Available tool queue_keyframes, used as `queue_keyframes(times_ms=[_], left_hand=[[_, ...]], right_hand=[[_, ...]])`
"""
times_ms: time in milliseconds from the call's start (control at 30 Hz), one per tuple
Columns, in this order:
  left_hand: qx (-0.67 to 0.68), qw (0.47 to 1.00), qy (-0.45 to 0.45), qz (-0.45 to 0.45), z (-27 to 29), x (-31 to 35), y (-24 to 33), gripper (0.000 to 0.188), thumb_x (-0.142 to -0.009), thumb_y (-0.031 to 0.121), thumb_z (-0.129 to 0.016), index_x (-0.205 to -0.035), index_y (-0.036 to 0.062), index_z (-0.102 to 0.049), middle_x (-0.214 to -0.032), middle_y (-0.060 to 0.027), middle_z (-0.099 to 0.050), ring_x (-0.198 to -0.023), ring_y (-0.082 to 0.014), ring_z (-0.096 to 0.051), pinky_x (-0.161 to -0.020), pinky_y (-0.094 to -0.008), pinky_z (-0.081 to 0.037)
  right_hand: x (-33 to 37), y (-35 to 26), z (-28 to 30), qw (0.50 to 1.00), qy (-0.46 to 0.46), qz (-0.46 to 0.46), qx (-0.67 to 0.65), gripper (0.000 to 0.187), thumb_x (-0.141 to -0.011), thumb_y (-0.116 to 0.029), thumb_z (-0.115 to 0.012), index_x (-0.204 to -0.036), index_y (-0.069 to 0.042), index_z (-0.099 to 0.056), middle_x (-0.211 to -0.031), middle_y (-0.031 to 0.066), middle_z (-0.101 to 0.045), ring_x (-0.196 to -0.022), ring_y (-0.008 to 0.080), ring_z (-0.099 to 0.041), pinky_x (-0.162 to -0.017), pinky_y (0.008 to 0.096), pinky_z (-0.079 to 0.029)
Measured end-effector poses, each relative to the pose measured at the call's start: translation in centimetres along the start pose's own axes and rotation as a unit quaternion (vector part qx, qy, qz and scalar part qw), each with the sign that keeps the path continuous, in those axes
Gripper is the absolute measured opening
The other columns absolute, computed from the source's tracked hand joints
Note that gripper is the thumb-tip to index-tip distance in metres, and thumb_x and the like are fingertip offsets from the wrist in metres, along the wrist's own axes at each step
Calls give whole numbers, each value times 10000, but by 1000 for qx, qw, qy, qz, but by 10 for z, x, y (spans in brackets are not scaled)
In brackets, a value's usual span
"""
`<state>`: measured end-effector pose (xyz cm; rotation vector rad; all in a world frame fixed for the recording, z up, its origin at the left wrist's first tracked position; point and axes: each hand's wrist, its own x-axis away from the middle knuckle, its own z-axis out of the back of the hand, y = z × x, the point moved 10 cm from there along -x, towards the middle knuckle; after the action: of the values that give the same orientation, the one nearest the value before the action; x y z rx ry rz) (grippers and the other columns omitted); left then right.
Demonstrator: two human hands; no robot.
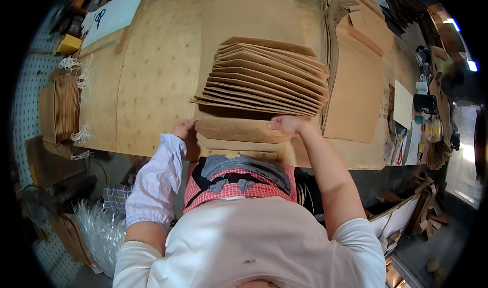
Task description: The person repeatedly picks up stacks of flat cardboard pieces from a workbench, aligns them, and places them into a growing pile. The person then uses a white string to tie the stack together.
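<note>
I hold the flat brown paper bag point(236, 130) at the near table edge, its long axis left–right. My left hand point(184, 129) pinches its left end, my right hand point(287, 124) its right; the fanned stack of brown bags point(264, 79) lies just beyond.

Plywood workbench point(152, 84) — fanned brown paper bags point(264, 77), flat bag stack point(356, 79), white sheet point(114, 14)

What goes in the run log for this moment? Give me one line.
left hand: on left end of folded brown paper bag | right hand: pressing its right end | fanned bag stack behind | table
</note>
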<state>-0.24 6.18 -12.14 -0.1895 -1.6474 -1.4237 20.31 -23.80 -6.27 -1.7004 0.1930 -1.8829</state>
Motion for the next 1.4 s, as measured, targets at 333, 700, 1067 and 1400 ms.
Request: queue_keyframes(times_ms=[333,700,1067,1400], left_hand=[[-390,880,151,-225,-9,-12,8,201,-770,102,-450,-676,19,-607,-686,-198,-594,-605,-321,-584,-554,-378,-472],[238,964,-5,123,-47,-44,137,107,-829,109,-390,-784,41,-460,-544,-71,-507,-423,-172,-484,-387,-282,-378],[86,995,-39,15,-27,13,-23,201,-817,215,-620,-770,21,-607,-651,-23,-569,-543,-124,-494,-474,-266,-384],[-150,985,79,-41,-9,-23,1,178,-760,39,-432,-716,-19,-595,-578,-182,-583,-516,-231,-586,-443,-364,-427]], right_hand=[[12,73,-29,953,238,-15,187,341,-836,-365,-478,-1042,-115,-585,-1007,154,-607,-950,294,-566,-834,358,-438],[0,-50,-54,900,338,73,264,818,-650,-269,-708,-1336,-67,-311,-1332,152,-360,-1260,287,-291,-1046,328,-221],[-10,-2,3,986,115,57,102,350,-842,-382,-515,-1014,-87,-592,-913,92,-620,-857,215,-563,-762,336,-429],[61,50,-63,965,239,24,107,181,-760,-248,-566,-809,-77,-599,-838,145,-616,-760,293,-576,-650,388,-441]])
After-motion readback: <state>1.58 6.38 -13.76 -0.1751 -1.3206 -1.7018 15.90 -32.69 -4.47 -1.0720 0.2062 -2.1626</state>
